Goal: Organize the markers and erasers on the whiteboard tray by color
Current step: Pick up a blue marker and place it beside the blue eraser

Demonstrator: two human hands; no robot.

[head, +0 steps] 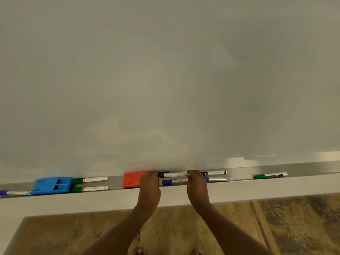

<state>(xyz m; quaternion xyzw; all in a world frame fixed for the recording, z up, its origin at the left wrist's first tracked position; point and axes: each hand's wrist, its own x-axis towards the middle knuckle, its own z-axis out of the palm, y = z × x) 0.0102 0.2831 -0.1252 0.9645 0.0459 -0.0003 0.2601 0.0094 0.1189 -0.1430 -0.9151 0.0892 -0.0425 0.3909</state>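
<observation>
Both hands — left hand (149, 188) on red eraser (132, 179), right hand (196, 183) seemingly pinching black marker (173, 174) (blurred).

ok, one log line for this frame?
left hand on red eraser | right hand grip on black marker | blue marker between hands | sorting unfinished

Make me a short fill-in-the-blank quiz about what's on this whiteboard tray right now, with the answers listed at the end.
1. The eraser at the left of the tray is ____.
2. The two markers just right of it have ____ caps.
3. The left hand rests against the ____ eraser.
4. The lone marker far to the right has a ____ cap.

Answers: blue; green; red; green
</observation>
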